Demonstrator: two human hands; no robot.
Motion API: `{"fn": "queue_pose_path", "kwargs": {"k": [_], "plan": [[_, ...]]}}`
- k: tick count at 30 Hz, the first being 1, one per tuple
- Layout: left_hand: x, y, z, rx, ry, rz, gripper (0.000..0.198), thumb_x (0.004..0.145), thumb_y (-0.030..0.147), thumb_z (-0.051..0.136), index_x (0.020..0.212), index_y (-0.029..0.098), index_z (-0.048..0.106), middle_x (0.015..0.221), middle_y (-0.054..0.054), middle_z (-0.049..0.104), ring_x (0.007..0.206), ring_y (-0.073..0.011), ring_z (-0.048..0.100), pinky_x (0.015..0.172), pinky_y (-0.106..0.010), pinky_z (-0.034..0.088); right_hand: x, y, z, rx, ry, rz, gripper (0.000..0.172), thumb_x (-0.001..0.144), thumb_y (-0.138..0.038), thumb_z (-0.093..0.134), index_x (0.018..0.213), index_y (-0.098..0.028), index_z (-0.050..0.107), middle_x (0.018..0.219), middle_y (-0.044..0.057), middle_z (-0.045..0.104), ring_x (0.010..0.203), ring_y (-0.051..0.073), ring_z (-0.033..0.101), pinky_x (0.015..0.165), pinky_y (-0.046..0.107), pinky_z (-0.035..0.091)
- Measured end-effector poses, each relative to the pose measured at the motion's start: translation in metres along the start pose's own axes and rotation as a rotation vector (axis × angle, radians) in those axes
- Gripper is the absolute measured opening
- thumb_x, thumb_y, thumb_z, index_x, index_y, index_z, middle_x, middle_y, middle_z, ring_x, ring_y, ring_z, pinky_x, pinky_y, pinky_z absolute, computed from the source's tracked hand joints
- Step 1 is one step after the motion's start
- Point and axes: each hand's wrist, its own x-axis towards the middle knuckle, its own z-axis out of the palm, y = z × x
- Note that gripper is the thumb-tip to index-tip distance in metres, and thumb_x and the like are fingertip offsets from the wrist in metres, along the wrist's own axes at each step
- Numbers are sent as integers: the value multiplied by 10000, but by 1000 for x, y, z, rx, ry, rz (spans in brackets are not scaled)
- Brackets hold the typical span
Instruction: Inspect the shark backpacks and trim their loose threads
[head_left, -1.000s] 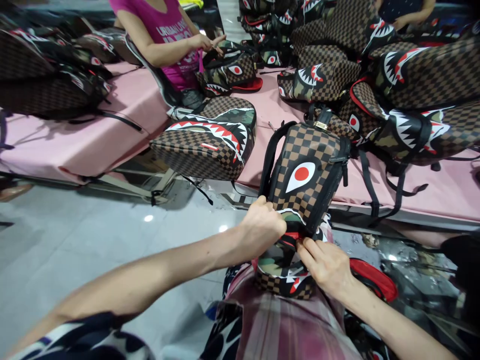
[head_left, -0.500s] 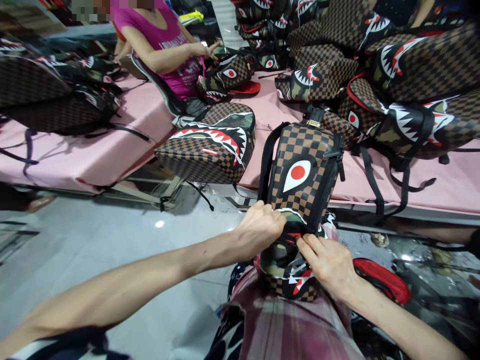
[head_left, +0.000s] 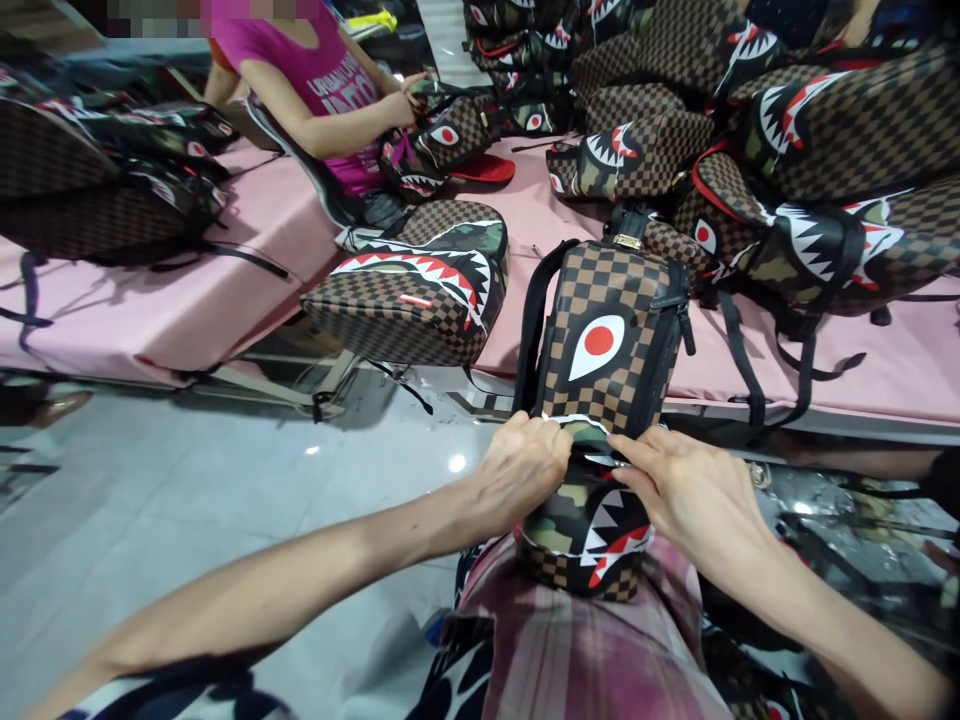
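A brown checkered backpack (head_left: 600, 300) with a red-and-white eye print leans from the pink table's edge onto my lap. Its lower part shows camouflage and a shark-mouth print. My left hand (head_left: 529, 462) is closed on the bag's left side, at the camouflage band below the eye. On the other side, my right hand (head_left: 686, 485) pinches a small pale pointed thing (head_left: 604, 460) between thumb and fingers, close against the bag's dark opening. What exactly this thing is cannot be made out.
A pink-covered table (head_left: 240, 290) runs across, with another checkered backpack (head_left: 420, 285) near its edge and several stacked bags (head_left: 840, 130) at the right. A person in a pink shirt (head_left: 322, 95) handles a bag (head_left: 450, 130) beyond. Clear plastic (head_left: 832, 510) lies at lower right.
My right hand has moved up and right and turned, and a pale pointed thing now shows at its fingertips. The red edge in the bag's opening is mostly hidden now. My left hand stays closed.
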Motion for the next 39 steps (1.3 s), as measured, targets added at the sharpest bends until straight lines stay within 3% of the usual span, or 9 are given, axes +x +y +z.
{"fn": "queue_pose_path", "kwargs": {"k": [9, 15, 28, 31, 33, 35, 37, 39], "plan": [[-2, -1, -1, -24, -40, -6, 183, 777, 23, 414, 695, 184, 441, 648, -20, 505, 572, -179, 455, 577, -309, 293, 23, -9, -8, 37, -221, 20, 213, 850, -298, 509, 766, -232, 693, 698, 26, 706, 656, 177, 648, 490, 260, 277], [-3, -2, 0, -75, -50, 15, 182, 758, 9, 422, 701, 180, 442, 671, -29, 512, 591, -181, 456, 575, -312, 287, 23, -11, -5, 24, -218, 49, 212, 859, -310, 498, 827, -258, 701, 714, 11, 712, 657, 168, 649, 491, 254, 273], [-5, 3, 10, -119, 44, -58, 192, 830, 68, 403, 686, 174, 476, 653, -27, 486, 610, -175, 465, 611, -318, 341, 26, -15, -3, 41, -236, 20, 156, 818, -266, 551, 834, -233, 702, 690, 30, 706, 674, 189, 660, 493, 252, 290], [-6, 1, 12, -306, 65, -149, 200, 855, 104, 397, 693, 172, 492, 651, -12, 523, 602, -148, 494, 598, -293, 376, 22, -12, -1, 68, -182, 12, 172, 840, -237, 524, 836, -221, 695, 726, 28, 707, 703, 187, 662, 515, 253, 326], [-11, -9, 15, -555, 159, -286, 192, 874, 114, 357, 762, 174, 501, 690, 5, 556, 598, -113, 525, 585, -252, 411, 18, -9, 1, 74, -100, 27, 181, 862, -235, 498, 880, -218, 678, 787, 27, 710, 727, 195, 662, 533, 259, 360], [-22, -27, 15, -688, 347, -467, 192, 874, 98, 325, 910, 169, 499, 837, -24, 594, 659, -101, 571, 611, -240, 453, 12, -4, 5, 94, -17, 47, 181, 872, -245, 489, 937, -207, 653, 848, 36, 708, 745, 207, 660, 555, 273, 395], [-34, -45, 12, -543, 489, -601, 250, 849, 79, 361, 1047, 159, 490, 1073, -107, 569, 899, -167, 593, 753, -330, 475, 7, 1, 11, 183, 48, 40, 186, 878, -261, 488, 982, -192, 627, 894, 49, 702, 767, 207, 657, 599, 285, 431], [-43, -52, 7, -288, 499, -601, 282, 822, 71, 428, 1061, 181, 530, 1235, -136, 496, 1170, -273, 460, 899, -469, 398, 3, 7, 18, 353, 124, 31, 190, 884, -277, 491, 1009, -189, 603, 920, 49, 692, 797, 190, 648, 665, 285, 458]]}}
